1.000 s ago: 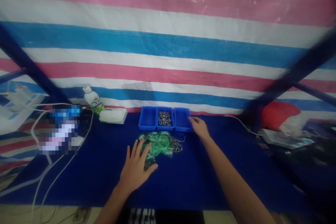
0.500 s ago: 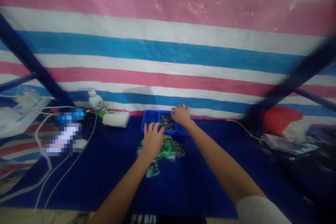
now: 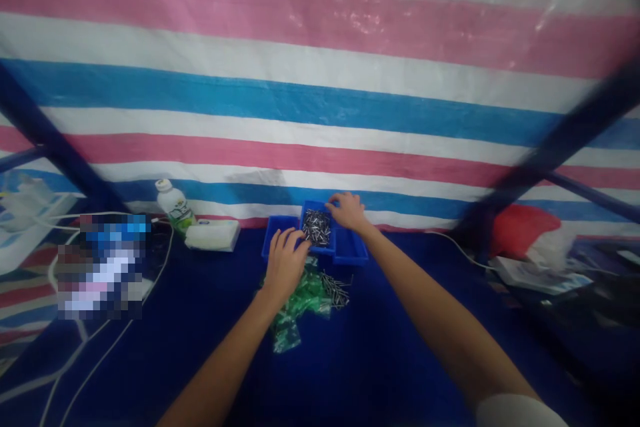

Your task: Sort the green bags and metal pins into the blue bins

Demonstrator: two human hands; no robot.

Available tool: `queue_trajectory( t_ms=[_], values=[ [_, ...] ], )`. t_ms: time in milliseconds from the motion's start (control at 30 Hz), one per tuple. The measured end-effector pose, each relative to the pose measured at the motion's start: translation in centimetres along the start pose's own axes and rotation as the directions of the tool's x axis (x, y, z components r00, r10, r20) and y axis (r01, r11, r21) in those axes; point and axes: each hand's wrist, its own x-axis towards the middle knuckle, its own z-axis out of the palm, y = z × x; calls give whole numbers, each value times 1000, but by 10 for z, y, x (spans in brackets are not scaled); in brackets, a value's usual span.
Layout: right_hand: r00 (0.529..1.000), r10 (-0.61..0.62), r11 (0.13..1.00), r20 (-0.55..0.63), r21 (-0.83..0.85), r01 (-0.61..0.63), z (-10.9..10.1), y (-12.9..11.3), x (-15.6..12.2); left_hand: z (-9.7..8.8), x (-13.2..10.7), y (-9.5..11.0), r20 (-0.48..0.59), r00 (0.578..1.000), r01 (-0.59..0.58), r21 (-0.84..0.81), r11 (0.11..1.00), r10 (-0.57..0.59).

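Note:
Both hands grip the middle blue tray (image 3: pixel 314 205), which is heaped with small shiny metal fasteners (image 3: pixel 317 227), possibly screws. It sits higher than its neighbours and looks lifted. My left hand (image 3: pixel 285 263) has its fingertips on the tray's near left side. On the far right side is my right hand (image 3: pixel 349 211), thumb and fingers bent around the rim. A second blue tray (image 3: pixel 280 221) is partly behind my left hand, and a third blue tray (image 3: pixel 353 250) lies below my right wrist. Green and clear plastic bags (image 3: pixel 305 297) lie in front, beside a loose pile of long thin metal fasteners (image 3: pixel 336 290).
A white-capped bottle (image 3: pixel 175 205) and a tissue pack (image 3: pixel 213 235) stand at the back left. White cables (image 3: pixel 75 363) run along the left side. At right are a red bag (image 3: pixel 525 230) and a white box (image 3: pixel 537 275). A striped sheet (image 3: pixel 320 107) hangs behind the table.
The middle tray has risen above the trays on either side, with both hands at its sides. More of the right tray shows. The camera view has shifted slightly.

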Motion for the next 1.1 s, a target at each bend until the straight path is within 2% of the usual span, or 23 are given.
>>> queue_trajectory(
  t_ms=[100, 200, 267, 300, 367, 433, 500, 533, 600, 700, 767, 900, 1100],
  values=[
    [999, -2, 976, -40, 216, 11, -26, -3, -18, -19, 6, 9, -101, 993, -70, -126, 990, 57],
    [998, 35, 911, -53, 413, -10, -41, 1, -66, -39, 3, 30, -132, 985, -139, -227, 964, 111],
    [991, 109, 646, 76, 752, -129, -45, 10, -106, -47, -6, 46, -98, 983, -176, -271, 946, 155],
    [979, 111, 512, 170, 835, -203, -46, 16, -127, -48, -11, 53, -73, 983, -183, -296, 938, 169],
    [944, 180, 285, 278, 903, -321, -47, 29, -163, -45, -24, 61, -3, 988, -144, -355, 924, 153],
    [896, 286, 151, 341, 907, -393, -46, 44, -192, -35, -34, 61, 96, 994, -21, -367, 930, 61],
    [849, 386, 75, 361, 905, -419, -43, 60, -212, -19, -40, 54, 213, 976, 90, -251, 964, -36],
    [825, 437, 42, 358, 908, -416, -42, 66, -219, -11, -40, 50, 286, 957, 100, -160, 982, -51],
    [782, 529, 6, 329, 920, -392, -37, 77, -230, 5, -39, 43, 406, 913, 33, 15, 999, -36],
    [706, 658, -21, 262, 944, -330, -29, 83, -240, 20, -37, 42, 419, 907, 8, 68, 998, -36],
    [676, 703, -45, 222, 962, -269, -23, 81, -244, 23, -37, 46, 407, 912, 15, 89, 996, -50],
    [669, 729, -24, 142, 983, -182, -16, 70, -247, 17, -44, 54, 391, 919, 12, 115, 993, -56],
    [644, 765, 106, 7, 985, -137, -3, 60, -248, 8, -62, 51, 394, 919, -9, 107, 994, -34]
  ],
)
